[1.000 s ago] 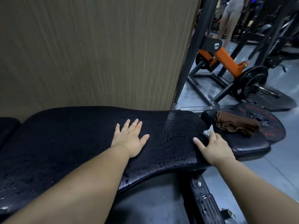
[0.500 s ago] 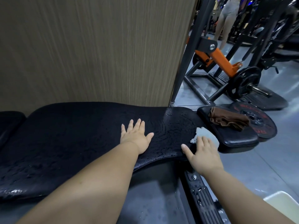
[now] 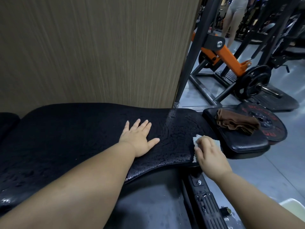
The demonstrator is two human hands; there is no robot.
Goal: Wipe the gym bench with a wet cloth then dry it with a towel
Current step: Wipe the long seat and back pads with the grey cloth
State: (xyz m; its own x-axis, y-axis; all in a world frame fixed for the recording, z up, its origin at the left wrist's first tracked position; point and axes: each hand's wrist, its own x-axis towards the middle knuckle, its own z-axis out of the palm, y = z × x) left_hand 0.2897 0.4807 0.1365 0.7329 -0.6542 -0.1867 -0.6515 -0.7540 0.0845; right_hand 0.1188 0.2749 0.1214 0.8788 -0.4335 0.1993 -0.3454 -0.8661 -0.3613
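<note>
Presses left hand (image 3: pixel 138 139) flat, fingers spread, on the wet surface (image 3: pixel 74 129) — grips pale cloth (image 3: pixel 195 141) in right hand (image 3: pixel 209 154), near brown towel (image 3: pixel 236 123).

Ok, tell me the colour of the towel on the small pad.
Brown; the towel shows best in the head view.
</note>
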